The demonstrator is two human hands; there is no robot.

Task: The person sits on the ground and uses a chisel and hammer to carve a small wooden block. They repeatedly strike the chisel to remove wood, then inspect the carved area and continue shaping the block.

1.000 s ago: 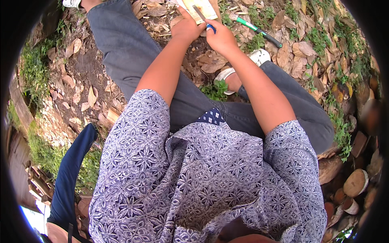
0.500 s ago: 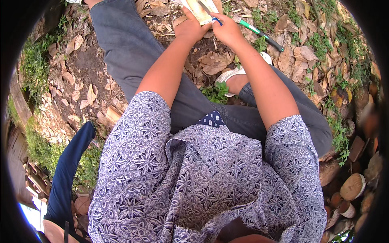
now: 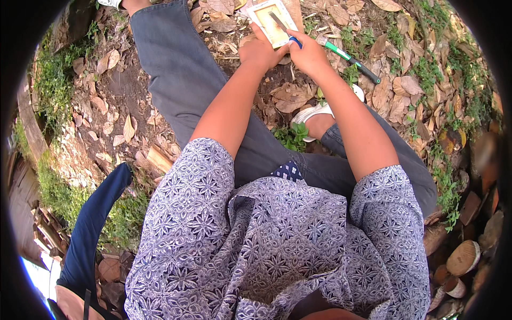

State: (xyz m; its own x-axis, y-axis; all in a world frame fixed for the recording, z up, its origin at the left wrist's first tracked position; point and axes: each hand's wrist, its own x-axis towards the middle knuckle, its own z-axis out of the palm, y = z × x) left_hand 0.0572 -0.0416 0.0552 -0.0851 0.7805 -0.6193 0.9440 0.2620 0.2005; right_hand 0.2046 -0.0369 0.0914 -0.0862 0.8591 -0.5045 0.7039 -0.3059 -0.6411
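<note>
A pale rectangular wooden piece (image 3: 274,35) with a raised light rim and a yellowish inner face lies at the top middle. My left hand (image 3: 260,52) is closed on its near left edge. In my right hand (image 3: 310,55), fingers wrapped round, is a chisel with a blue handle (image 3: 295,42). Its narrow metal blade (image 3: 278,21) reaches over the inner face, pointing up and left; whether the tip touches the wood is too small to tell. Both hands are close together at the near edge. Just right of my right hand lies a hammer (image 3: 352,60) with a green and black handle.
Brown wood (image 3: 293,9) shows beyond the pale piece. Dry leaves (image 3: 290,96) and small plants cover the ground around my outstretched legs (image 3: 178,69). Cut wood (image 3: 463,258) is heaped at the right. Another person's dark blue sleeve (image 3: 93,229) is at the lower left.
The whole view has shifted slightly, so more of the pale wooden piece shows. Both hands keep their holds on the piece and the chisel. The hammer stays where it lay.
</note>
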